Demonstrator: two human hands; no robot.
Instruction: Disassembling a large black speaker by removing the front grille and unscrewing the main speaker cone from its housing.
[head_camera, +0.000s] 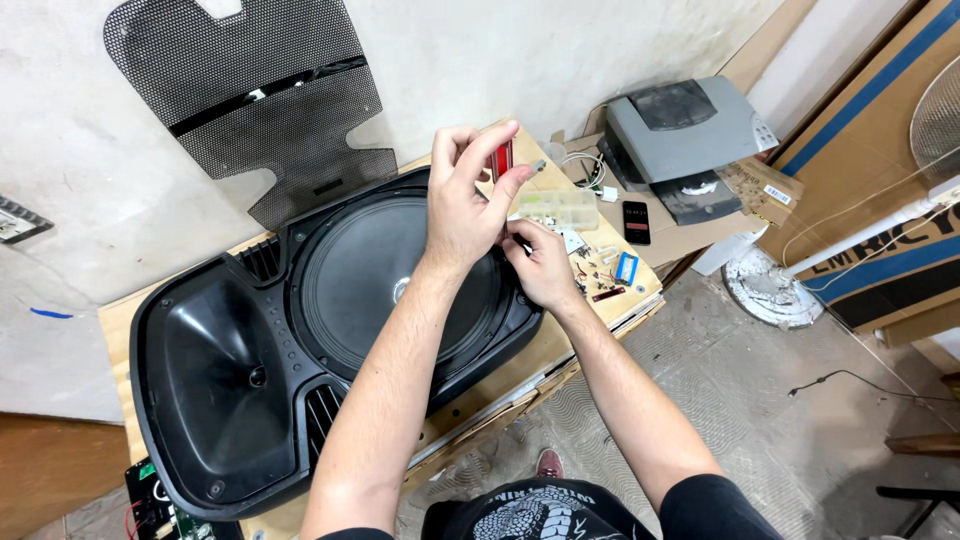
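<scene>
A large black loudspeaker cabinet (250, 360) lies face up on a low wooden table (115, 325), its round woofer cone (370, 270) and horn opening showing. My left hand (465, 200) is raised above the woofer's right rim, fingers pinched on the red handle of a screwdriver (503, 158) held upright. Just below it, my right hand (540, 265) rests at the speaker's right edge with fingertips closed near the tool's lower end; what they hold is hidden.
A black perforated grille (260, 90) leans on the wall behind. A clear parts box (560, 208), small components, a phone (636, 222) and a grey printer (685, 135) sit at the table's right end. A fan base (770, 290) and cardboard box (880, 180) stand on the right.
</scene>
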